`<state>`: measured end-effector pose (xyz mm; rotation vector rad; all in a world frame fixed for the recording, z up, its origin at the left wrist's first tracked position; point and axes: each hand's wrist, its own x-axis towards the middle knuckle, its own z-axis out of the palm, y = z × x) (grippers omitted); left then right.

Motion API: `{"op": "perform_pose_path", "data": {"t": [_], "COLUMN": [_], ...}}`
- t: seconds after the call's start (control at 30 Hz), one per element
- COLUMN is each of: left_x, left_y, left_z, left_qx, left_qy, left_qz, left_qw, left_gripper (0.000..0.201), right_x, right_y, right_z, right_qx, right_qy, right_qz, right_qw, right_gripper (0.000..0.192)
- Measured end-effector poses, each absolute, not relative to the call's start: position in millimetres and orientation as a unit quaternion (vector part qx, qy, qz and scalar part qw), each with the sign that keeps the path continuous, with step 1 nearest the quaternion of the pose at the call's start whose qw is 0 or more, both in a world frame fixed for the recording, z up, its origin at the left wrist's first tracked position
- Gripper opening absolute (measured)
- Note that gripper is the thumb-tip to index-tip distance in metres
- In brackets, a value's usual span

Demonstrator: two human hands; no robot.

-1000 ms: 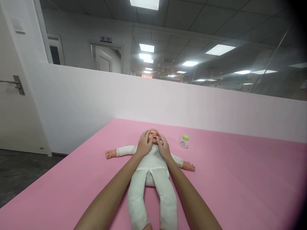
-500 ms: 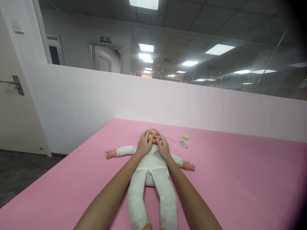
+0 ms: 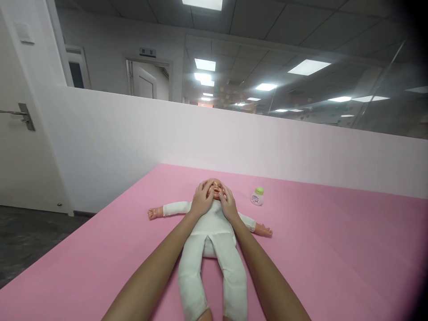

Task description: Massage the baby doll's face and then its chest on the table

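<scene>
A baby doll [image 3: 214,223] with a white cloth body lies on its back on the pink tabletop [image 3: 317,249]. Its arms are spread to the sides, and its legs point toward me. My left hand [image 3: 202,199] is wrapped around the left side of the doll's head, thumb along the cheek. On the opposite side, my right hand [image 3: 228,204] cups the other cheek with its fingers curved up past the face. Between the two hands the doll's eyes and mouth show; the sides of its head are hidden under my fingers.
A small clear bottle [image 3: 257,196] with a green cap stands to the right of the doll's head. Behind the table runs a low white wall [image 3: 267,147] with glass above it. At the far left is a door [image 3: 26,147] with a metal handle.
The view has shifted very slightly. Both hands stay at the doll's head, with no clear movement of the doll or bottle.
</scene>
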<state>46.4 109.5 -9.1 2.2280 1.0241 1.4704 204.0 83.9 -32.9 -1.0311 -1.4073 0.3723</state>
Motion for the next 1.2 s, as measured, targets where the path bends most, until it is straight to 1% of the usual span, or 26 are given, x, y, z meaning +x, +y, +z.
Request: {"op": "perform_pose_path", "data": {"t": [0.1, 0.27, 0.47, 0.67, 0.9, 1.2], "left_x": [46.4, 47.9, 46.3, 47.5, 47.7, 46.4], "left_y": [109.5, 109.0, 105.6, 108.4, 109.2, 106.4], "left_z": [-9.1, -10.5, -6.6, -9.2, -10.4, -8.8], "left_qx": [0.771, 0.757, 0.767, 0.765, 0.767, 0.748], "left_qy": [0.359, 0.375, 0.356, 0.361, 0.372, 0.391], "left_qz": [0.508, 0.513, 0.508, 0.514, 0.51, 0.522], "left_qw": [0.141, 0.152, 0.162, 0.144, 0.116, 0.127], "left_gripper": [0.047, 0.052, 0.045, 0.044, 0.047, 0.046], "right_x": [204.1, 202.2, 200.4, 197.1, 201.3, 199.4], "right_y": [83.7, 79.9, 75.5, 72.5, 77.9, 69.3], "right_z": [-31.8, -30.4, -27.5, -24.6, -30.5, -26.0], "right_qx": [-0.453, -0.485, -0.432, -0.426, -0.434, -0.411], "right_qy": [-0.615, -0.572, -0.597, -0.557, -0.588, -0.617], "right_qz": [0.152, 0.192, 0.19, 0.228, 0.195, 0.15], "right_qw": [0.627, 0.633, 0.649, 0.675, 0.654, 0.655], "right_gripper": [0.057, 0.066, 0.053, 0.054, 0.049, 0.043]}}
